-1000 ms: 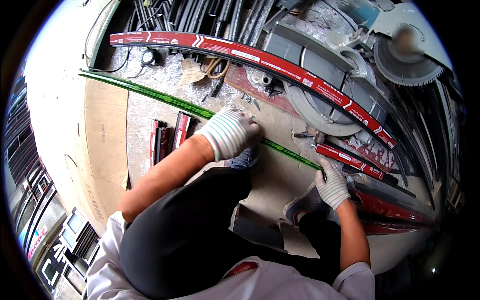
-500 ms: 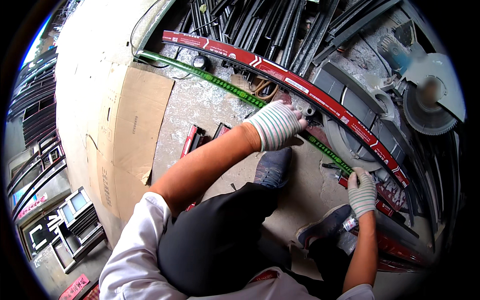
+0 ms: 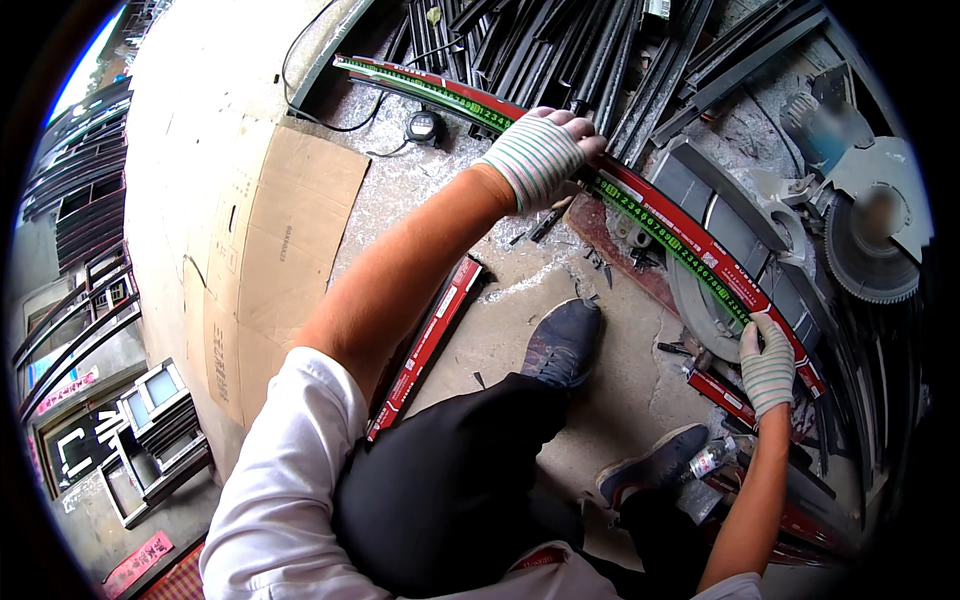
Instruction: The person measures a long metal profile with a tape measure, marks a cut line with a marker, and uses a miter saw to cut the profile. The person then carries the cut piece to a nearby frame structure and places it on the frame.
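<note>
A long metal profile with red film (image 3: pixel 640 183) lies slantwise from far left to the right. Along its near edge runs a green measuring tape (image 3: pixel 655 228) with dark markings. My left hand (image 3: pixel 540 160), in a striped white glove, is closed over the tape and the profile near their middle, fingers curled over the far side. My right hand (image 3: pixel 768 365), gloved alike, pinches the tape's near right end beside the profile. What lies under the left palm is hidden.
A miter saw (image 3: pixel 870 235) with a bare toothed blade stands at right. Black profiles (image 3: pixel 540 50) are piled at the back. Cardboard (image 3: pixel 290 240) lies left, near a small round black object (image 3: pixel 423 127). Red-filmed pieces (image 3: pixel 430 345) and a plastic bottle (image 3: pixel 712 458) rest near my feet.
Both hands have moved the green tape away from me, up against the red-filmed profile. Before, it hung on the near side with a gap. The left hand now reaches over the profile.
</note>
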`<control>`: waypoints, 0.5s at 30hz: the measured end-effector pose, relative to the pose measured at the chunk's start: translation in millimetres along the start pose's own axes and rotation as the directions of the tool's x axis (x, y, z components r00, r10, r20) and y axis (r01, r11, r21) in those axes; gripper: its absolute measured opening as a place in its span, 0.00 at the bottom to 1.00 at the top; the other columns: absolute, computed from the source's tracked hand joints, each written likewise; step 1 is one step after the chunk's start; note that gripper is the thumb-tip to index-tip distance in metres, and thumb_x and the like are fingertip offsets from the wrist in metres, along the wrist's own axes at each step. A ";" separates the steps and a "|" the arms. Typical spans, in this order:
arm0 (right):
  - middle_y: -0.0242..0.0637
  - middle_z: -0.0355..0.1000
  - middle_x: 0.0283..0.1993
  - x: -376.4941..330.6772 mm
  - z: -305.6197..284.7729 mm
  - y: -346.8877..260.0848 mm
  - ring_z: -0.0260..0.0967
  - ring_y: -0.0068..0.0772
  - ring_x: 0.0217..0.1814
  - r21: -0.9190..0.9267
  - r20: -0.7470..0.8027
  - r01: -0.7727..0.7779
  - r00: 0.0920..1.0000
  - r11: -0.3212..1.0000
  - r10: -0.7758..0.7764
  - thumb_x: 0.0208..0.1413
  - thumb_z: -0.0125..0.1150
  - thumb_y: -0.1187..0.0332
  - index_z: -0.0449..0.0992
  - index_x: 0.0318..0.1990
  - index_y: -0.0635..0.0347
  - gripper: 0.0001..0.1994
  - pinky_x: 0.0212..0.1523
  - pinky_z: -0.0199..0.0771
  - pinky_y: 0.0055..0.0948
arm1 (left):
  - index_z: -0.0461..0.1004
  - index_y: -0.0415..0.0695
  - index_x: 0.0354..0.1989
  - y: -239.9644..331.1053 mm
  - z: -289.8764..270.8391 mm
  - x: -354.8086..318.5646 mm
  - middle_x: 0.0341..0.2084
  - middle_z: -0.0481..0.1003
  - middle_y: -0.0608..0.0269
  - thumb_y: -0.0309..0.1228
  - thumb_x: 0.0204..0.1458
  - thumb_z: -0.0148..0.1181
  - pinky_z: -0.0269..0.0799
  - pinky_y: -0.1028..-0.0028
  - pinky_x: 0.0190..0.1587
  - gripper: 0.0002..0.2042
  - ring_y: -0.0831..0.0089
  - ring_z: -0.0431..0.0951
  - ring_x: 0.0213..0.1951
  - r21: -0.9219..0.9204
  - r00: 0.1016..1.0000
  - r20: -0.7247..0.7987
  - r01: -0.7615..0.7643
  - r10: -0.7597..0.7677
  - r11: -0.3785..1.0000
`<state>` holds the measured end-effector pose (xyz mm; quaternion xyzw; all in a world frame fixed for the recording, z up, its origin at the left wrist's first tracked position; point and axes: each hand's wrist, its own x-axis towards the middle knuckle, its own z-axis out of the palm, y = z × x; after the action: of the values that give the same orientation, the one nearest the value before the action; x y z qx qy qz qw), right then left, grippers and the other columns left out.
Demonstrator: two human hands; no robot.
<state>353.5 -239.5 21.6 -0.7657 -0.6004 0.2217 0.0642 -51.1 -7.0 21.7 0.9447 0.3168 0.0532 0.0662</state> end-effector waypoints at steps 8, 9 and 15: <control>0.51 0.79 0.46 2.4 8.1 2.8 0.77 0.55 0.50 -0.011 -0.037 0.058 0.998 0.998 -0.058 0.64 0.58 0.63 0.82 0.48 0.62 0.13 0.55 0.75 0.46 | 0.71 0.45 0.66 -7.1 -3.1 -2.5 0.59 0.74 0.53 0.43 0.44 0.77 0.62 0.56 0.71 0.38 0.52 0.72 0.64 -0.052 0.995 0.090 0.044 -0.039 0.998; 0.52 0.79 0.46 -1.0 10.1 3.2 0.77 0.55 0.50 0.025 -0.020 0.050 0.999 0.998 -0.050 0.64 0.58 0.64 0.82 0.48 0.62 0.13 0.55 0.75 0.46 | 0.70 0.46 0.67 -4.1 -7.3 -3.8 0.60 0.74 0.51 0.44 0.41 0.78 0.60 0.55 0.72 0.41 0.50 0.71 0.64 -0.106 0.996 0.086 0.021 -0.011 0.994; 0.53 0.79 0.42 -36.5 24.7 -9.1 0.77 0.56 0.48 0.101 0.055 0.059 0.996 0.993 -0.065 0.62 0.59 0.65 0.82 0.44 0.63 0.11 0.54 0.75 0.48 | 0.72 0.44 0.65 -6.9 -12.9 -9.7 0.59 0.74 0.47 0.50 0.49 0.75 0.70 0.54 0.64 0.37 0.48 0.73 0.61 -0.303 0.993 -0.012 0.110 -0.119 0.947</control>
<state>328.4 -275.8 12.4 -0.7358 -0.6136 0.2713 0.0916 -64.7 -6.3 32.7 0.9025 0.3604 0.1114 0.2078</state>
